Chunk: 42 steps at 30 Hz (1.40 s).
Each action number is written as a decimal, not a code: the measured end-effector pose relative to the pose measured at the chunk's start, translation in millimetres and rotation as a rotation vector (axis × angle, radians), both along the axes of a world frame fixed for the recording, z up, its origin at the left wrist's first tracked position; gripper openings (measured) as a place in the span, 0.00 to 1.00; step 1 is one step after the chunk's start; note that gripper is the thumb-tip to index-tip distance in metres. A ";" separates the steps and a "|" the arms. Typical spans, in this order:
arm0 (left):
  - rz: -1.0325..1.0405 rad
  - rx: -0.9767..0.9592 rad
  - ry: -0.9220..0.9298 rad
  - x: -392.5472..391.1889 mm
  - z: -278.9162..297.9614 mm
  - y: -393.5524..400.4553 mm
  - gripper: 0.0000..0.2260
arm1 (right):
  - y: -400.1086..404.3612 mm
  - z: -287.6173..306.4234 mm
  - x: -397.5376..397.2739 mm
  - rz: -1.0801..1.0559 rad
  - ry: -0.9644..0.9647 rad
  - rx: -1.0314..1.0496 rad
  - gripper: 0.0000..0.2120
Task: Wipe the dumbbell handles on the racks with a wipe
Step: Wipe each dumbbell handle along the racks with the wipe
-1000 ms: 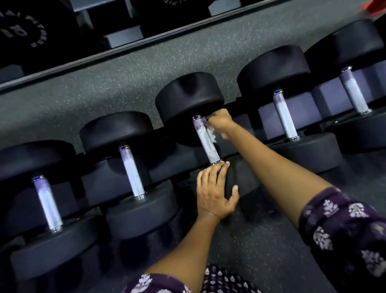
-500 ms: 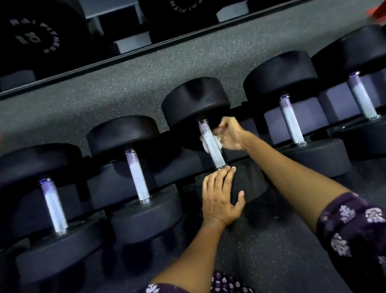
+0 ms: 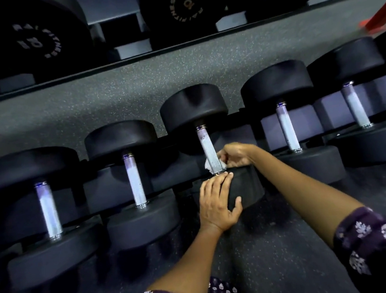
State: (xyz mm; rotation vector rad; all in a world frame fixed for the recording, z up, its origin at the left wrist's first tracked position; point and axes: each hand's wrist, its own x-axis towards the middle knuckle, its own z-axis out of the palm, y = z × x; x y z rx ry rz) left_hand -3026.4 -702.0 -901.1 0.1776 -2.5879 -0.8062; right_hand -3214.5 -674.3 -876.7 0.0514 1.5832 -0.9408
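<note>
Pinched in the right hand, a small white wipe wraps round the low end of the middle dumbbell's handle, fingers curled on it from the right side. Her left hand lies flat with straight fingers on that dumbbell's near weight, steadying it, fingertips just below the wipe. The handle runs away from her, tilted up toward the far weight. With the wipe at the near collar, I'd say the only open travel is up the bar; its upper stretch is bare and clear of both hands. Neighbouring handles stand well apart on either side, so her knuckles have room. The right hand is nearer the next one along.
</note>
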 end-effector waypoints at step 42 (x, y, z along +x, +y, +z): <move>-0.006 0.034 -0.009 0.5 2.1 0.3 0.25 | -38.6 24.9 -1.6 0.955 1.913 -0.170 0.05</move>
